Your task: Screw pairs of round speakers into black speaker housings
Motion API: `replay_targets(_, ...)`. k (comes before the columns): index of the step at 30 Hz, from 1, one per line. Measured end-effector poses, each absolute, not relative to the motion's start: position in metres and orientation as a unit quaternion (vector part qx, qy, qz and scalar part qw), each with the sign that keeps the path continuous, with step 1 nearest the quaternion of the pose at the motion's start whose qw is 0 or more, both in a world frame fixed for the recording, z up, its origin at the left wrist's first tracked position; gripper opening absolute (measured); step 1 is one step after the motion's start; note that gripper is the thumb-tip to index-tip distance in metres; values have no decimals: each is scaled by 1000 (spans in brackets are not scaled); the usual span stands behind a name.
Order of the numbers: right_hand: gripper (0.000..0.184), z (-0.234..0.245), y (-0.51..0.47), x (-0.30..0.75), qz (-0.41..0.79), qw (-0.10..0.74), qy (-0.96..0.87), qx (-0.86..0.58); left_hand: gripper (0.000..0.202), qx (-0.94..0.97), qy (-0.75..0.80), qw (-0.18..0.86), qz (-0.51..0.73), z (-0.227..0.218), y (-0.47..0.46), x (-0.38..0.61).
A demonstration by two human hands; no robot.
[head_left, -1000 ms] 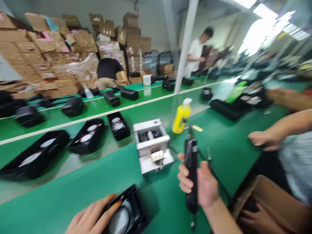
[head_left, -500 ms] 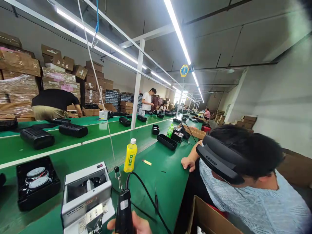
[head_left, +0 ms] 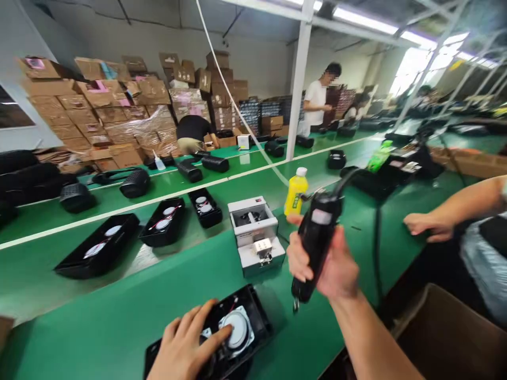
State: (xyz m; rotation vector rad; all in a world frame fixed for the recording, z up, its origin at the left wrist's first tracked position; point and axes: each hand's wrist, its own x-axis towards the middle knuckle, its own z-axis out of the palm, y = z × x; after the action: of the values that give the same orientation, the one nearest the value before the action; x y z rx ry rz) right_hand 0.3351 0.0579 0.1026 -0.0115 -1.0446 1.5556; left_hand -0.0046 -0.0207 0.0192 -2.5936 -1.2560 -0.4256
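Gripped in my right hand [head_left: 340, 266] is a black electric screwdriver [head_left: 317, 240], its bit pointing down above the bench and its cable rising from the top. My left hand [head_left: 188, 340] lies over a black speaker housing [head_left: 259, 306] at the near edge, fingers spread. Its thumb reaches the round white-centred speaker [head_left: 237, 330]; a second speaker is mostly hidden by the hand. A white and grey screw feeder [head_left: 255, 227] stands on the bench beyond the housing, to the left of the screwdriver.
Black housings with speakers [head_left: 164, 221] stand in a row on the green bench [head_left: 119, 301]. A yellow drink bottle [head_left: 295, 192] stands behind the screwdriver. At the right are a co-worker's hand [head_left: 425, 227] and a cardboard box [head_left: 447, 327]. Stacked cartons [head_left: 138, 111] fill the back.
The view has swung left and down. My right hand has lifted the screwdriver higher. My left hand and the speaker housing under it have come into view.
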Motion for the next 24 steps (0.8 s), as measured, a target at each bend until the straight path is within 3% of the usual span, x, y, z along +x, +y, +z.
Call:
replay_targets(4,61,136,84,322,533,692,-486,-29,68,-898,-411,124,-96,40,-29,13)
replay_targets(8,62,142,106,295,444,718,-535,-43,68,-896,-415,107,-114,45,-27,20)
replay_targets(19,70,120,119,286,441,676,-581,-105,64,-891,-444,33,-95,67,-36,32)
replay_targets(24,64,123,120,284,457,670,-573,-114,60,-884,-455,28,-102,76,-38,36)
